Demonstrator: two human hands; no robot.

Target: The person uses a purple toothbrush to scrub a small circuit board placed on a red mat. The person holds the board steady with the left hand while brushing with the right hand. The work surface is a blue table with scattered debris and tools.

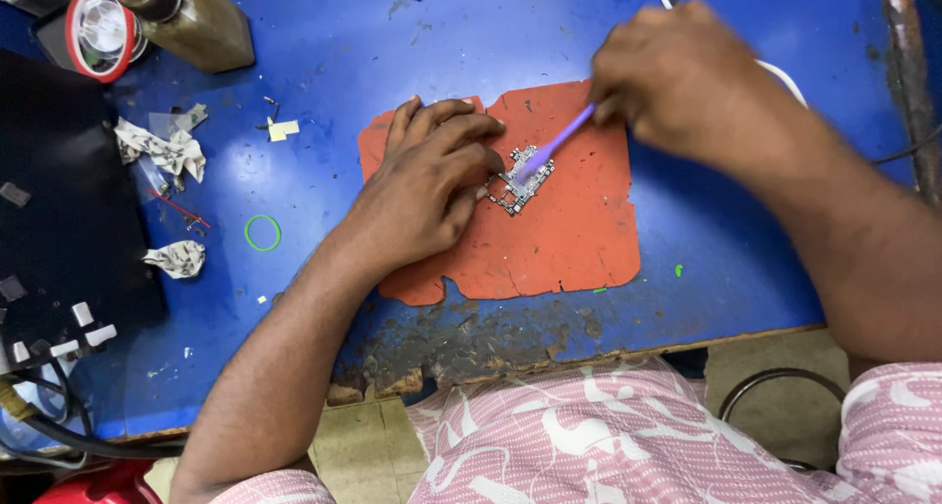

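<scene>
Left hand [427,185] on circuit board [523,180] (orange mat [574,234]), right hand [672,77] with purple brush [561,141]

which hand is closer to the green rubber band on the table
Left. The left hand rests on the orange mat, just right of the green rubber band. The right hand holds a purple tool farther right.
</scene>
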